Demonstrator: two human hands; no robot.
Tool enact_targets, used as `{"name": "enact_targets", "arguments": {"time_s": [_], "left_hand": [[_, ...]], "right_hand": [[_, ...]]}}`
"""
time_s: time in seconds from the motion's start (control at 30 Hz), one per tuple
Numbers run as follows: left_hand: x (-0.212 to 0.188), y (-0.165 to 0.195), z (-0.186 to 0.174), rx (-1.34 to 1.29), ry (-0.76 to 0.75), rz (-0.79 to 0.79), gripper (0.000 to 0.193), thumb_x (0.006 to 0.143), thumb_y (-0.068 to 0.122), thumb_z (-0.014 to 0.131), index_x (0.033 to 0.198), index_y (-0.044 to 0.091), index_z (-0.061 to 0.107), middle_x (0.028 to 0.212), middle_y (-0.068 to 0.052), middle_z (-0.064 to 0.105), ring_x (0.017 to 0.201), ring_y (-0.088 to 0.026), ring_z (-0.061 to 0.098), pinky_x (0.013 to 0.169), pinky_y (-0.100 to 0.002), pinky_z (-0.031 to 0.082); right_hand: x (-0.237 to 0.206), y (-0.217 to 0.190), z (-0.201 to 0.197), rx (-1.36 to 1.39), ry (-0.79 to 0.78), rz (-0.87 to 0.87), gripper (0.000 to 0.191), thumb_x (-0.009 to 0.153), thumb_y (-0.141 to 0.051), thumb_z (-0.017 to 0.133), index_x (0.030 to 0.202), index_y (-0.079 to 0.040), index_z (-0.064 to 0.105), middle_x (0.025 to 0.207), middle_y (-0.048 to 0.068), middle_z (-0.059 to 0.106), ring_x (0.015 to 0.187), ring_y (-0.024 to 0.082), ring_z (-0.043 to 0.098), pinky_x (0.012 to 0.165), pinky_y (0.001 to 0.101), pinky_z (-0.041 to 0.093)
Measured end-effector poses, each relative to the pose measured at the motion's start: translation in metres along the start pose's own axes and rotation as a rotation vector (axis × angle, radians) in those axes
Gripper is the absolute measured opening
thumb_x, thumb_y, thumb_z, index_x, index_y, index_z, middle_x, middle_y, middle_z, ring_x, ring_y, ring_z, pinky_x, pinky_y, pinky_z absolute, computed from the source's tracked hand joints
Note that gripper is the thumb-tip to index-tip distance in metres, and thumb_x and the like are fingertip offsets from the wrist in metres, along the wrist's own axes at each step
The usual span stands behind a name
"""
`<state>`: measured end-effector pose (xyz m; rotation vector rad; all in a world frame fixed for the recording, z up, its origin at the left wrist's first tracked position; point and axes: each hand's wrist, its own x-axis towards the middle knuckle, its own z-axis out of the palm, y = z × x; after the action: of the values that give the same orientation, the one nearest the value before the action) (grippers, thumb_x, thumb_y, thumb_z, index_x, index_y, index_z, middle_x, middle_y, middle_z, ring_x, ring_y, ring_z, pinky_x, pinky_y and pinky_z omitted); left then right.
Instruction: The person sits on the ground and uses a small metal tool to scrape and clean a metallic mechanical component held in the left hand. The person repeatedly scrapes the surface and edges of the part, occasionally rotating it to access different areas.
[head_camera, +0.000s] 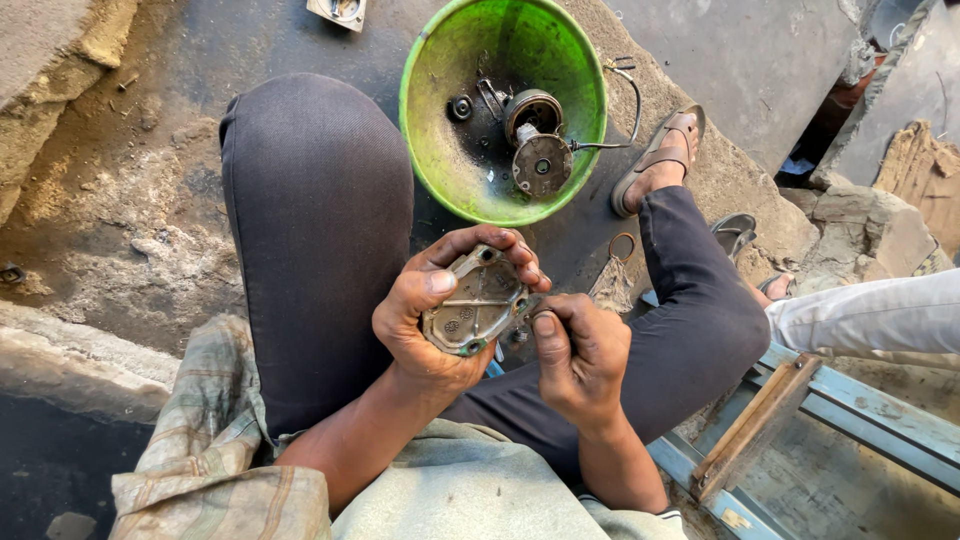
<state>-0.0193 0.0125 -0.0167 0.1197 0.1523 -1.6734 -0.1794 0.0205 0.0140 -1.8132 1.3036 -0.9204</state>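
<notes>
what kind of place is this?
Likely an informal repair spot at ground level, outdoors: bare stained concrete floor, a green basin holding greasy machine parts, and a metal cover plate in the left hand.

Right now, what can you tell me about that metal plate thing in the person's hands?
The metal plate is a flat, grey-brown cover with rounded corners, looking like cast metal, dirty and worn. Raised ribs cross its face, and bolt holes sit at its corners. It is held tilted above the person's lap. The left hand cups it, thumb on top, fingers curled over its far edge. The right hand pinches at its right edge.
</notes>
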Motion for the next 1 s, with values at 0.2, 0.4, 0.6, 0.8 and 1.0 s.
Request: {"name": "enact_targets", "arguments": {"time_s": [0.2,0.4,0.6,0.8,1.0], "left_hand": [[0.000,-0.003,-0.001,-0.011,0.026,-0.016,0.054,0.087,0.022,0.057,0.127,-0.015,0.059,0.117,-0.029,0.064,0.110,-0.037,0.067,0.105,-0.052,0.055],[0.002,-0.009,-0.004,0.031,-0.005,-0.055,0.057,0.087,0.022,0.058,0.129,-0.017,0.061,0.113,-0.031,0.066,0.105,-0.036,0.067,0.106,-0.049,0.055],[0.002,-0.015,-0.004,0.044,-0.019,-0.053,0.057,0.085,0.021,0.059,0.128,-0.016,0.063,0.113,-0.030,0.067,0.105,-0.036,0.067,0.103,-0.047,0.054],[0.002,-0.018,-0.007,0.026,0.006,-0.042,0.052,0.085,0.020,0.060,0.123,-0.015,0.065,0.113,-0.027,0.068,0.104,-0.036,0.066,0.102,-0.047,0.054],[0.003,-0.019,-0.011,0.040,0.000,-0.042,0.051,0.086,0.021,0.060,0.122,-0.015,0.064,0.111,-0.028,0.067,0.104,-0.036,0.066,0.101,-0.047,0.054]], "right_hand": [[0.004,0.000,-0.001,-0.088,0.061,-0.003,0.016,0.103,-0.012,0.063,0.092,0.000,0.063,0.067,0.003,0.061,0.055,0.009,0.057,0.055,0.0249,0.044],[0.008,-0.001,-0.009,-0.156,0.051,-0.011,0.013,0.102,-0.010,0.066,0.094,0.000,0.067,0.068,0.005,0.063,0.055,0.010,0.061,0.054,0.0256,0.046],[0.011,-0.002,-0.017,-0.245,0.028,-0.094,0.009,0.101,-0.007,0.067,0.094,-0.001,0.065,0.070,0.008,0.064,0.054,0.017,0.062,0.054,0.0294,0.046],[0.013,-0.002,-0.018,-0.260,-0.036,-0.071,0.007,0.100,-0.003,0.066,0.093,-0.001,0.064,0.068,0.009,0.061,0.053,0.022,0.063,0.052,0.0328,0.045],[0.015,-0.001,-0.016,-0.185,-0.050,-0.060,0.008,0.101,-0.002,0.064,0.093,0.000,0.063,0.071,0.010,0.062,0.054,0.020,0.064,0.051,0.0311,0.045]]}}
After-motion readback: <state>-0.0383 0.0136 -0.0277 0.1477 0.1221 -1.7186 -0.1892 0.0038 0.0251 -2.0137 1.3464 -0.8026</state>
